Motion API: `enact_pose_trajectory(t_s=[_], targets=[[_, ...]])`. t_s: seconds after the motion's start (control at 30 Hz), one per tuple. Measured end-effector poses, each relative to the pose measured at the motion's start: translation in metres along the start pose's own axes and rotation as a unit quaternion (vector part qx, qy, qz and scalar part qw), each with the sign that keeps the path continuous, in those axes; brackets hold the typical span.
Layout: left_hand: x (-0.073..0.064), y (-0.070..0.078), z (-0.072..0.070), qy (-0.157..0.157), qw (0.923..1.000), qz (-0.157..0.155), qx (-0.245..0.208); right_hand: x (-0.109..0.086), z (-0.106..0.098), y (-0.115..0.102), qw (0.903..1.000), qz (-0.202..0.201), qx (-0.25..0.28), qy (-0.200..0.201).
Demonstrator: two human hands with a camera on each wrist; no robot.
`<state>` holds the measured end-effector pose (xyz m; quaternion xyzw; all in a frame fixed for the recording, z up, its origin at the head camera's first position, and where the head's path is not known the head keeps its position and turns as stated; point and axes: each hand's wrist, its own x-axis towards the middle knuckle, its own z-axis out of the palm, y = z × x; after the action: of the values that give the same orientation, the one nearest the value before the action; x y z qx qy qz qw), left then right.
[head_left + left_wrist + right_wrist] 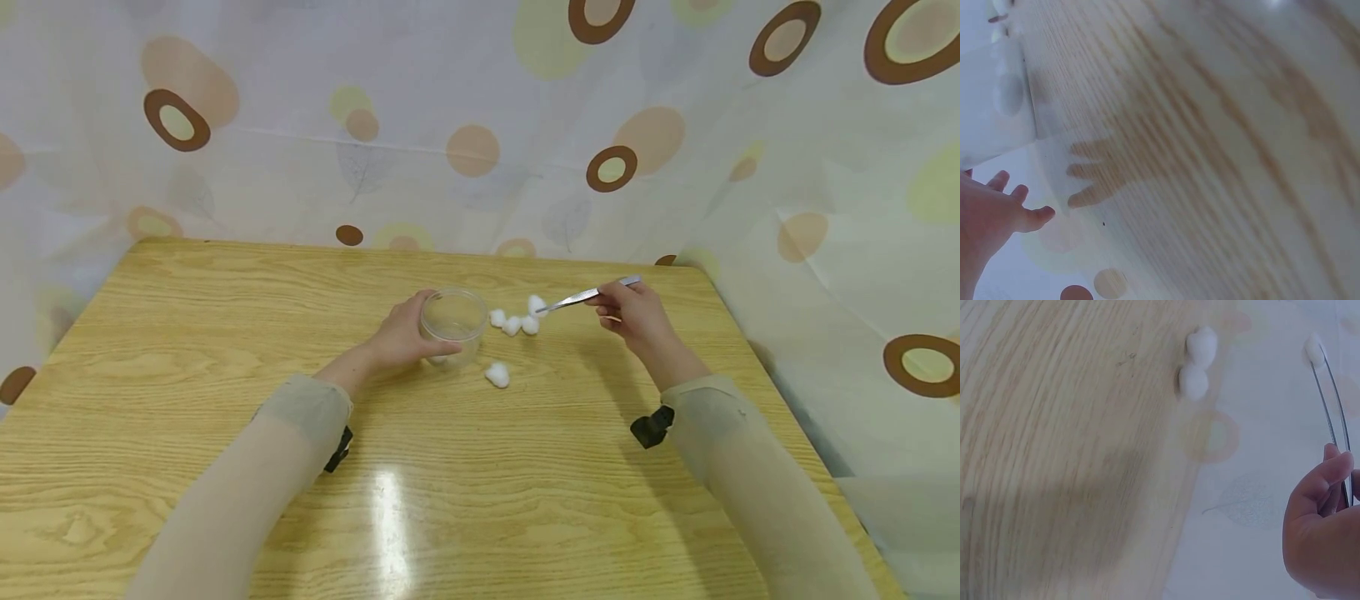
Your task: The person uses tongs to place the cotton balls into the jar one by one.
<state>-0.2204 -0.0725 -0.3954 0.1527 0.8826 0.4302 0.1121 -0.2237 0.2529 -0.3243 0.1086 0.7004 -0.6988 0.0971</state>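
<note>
My left hand (397, 337) holds a clear round plastic tub (454, 310) on the table, thumb across its front and fingers behind it. Through the tub's wall a white cotton ball (1010, 94) shows near the bottom. My right hand (639, 317) pinches metal tweezers (579, 297) that point left. Between the tweezer tips is a cotton ball (1314, 351), raised off the table in the right wrist view. Close below the tips in the head view, a few cotton balls (512, 326) lie in a row right of the tub. Another cotton ball (497, 375) lies nearer to me.
The wood-grain table (480, 517) stretches toward me and to both sides. A patterned sheet (420, 125) with circles hangs behind the table's far edge and along its right side. Black wrist cameras (651, 427) sit at both sleeves.
</note>
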Motion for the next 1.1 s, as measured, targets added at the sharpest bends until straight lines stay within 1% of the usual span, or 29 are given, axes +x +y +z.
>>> enact_pose_trajectory(t_s=[0.23,0.6,0.83,1.1], targets=[[0.000,0.000,-0.001,-0.002,1.0000,-0.005,0.002,-0.002,0.006,-0.011,0.9999,0.006,0.004,-0.009],[-0.003,0.002,-0.002,0.000,1.0000,-0.005,0.007,-0.003,0.017,-0.024,0.9996,0.000,0.026,-0.014],[-0.002,0.001,-0.001,-0.004,0.9999,-0.011,0.009,-0.004,0.033,-0.033,0.9994,-0.002,0.032,-0.010],[-0.001,0.000,0.000,-0.005,0.9999,-0.007,0.008,-0.001,0.057,-0.046,0.9996,-0.019,0.010,-0.018]])
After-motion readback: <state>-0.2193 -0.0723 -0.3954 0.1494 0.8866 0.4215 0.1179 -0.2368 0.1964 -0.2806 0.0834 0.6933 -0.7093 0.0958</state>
